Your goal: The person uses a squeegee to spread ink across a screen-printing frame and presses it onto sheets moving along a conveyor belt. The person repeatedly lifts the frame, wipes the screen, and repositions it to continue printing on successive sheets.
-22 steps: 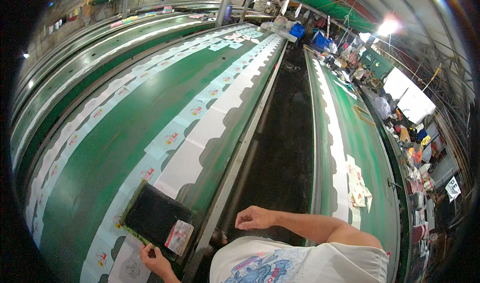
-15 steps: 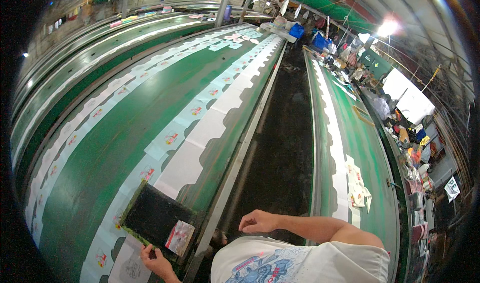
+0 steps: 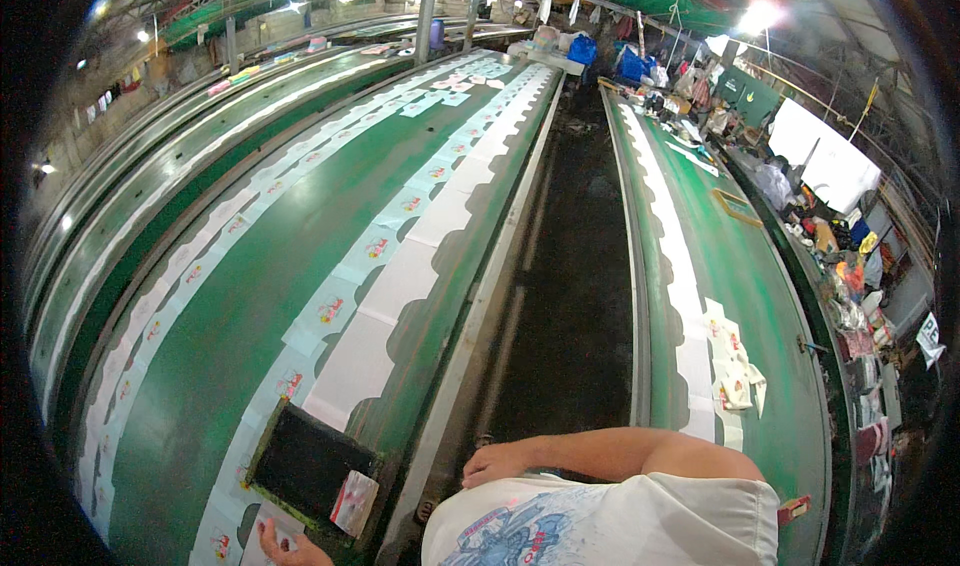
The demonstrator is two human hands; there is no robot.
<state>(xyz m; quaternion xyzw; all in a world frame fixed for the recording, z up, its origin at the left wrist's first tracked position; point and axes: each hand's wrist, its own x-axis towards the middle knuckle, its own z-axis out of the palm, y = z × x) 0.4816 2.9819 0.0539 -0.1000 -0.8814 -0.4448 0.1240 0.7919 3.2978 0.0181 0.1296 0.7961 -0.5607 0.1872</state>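
Note:
A dark printing screen point(image 3: 300, 451) with a green-stained frame lies on the near end of the long green table. On its right corner rests a small flat red-and-white piece point(image 3: 354, 503), whose kind I cannot make out. My left hand point(image 3: 290, 549) is just below the screen's near edge, fingers apart and seemingly holding nothing, partly cut off by the picture's lower edge. Under and beside the screen runs a row of light blue printed fabric pieces point(image 3: 330, 311), next to plain white pieces point(image 3: 365, 341). My right hand point(image 3: 497, 461) hangs in front of my shirt, fingers curled in, nothing visible in them.
A dark aisle point(image 3: 570, 266) separates this table from another green table point(image 3: 770, 386) on the right, which bears cream printed pieces point(image 3: 732, 361). Piled goods point(image 3: 830, 256) line the right side. More long tables point(image 3: 180, 131) stand at left; a post point(image 3: 426, 21) rises beyond.
The view has shifted, so the table and screen sit lower in the picture. My left hand has slipped lower, along the screen's near edge. My right hand has drawn slightly closer to my body.

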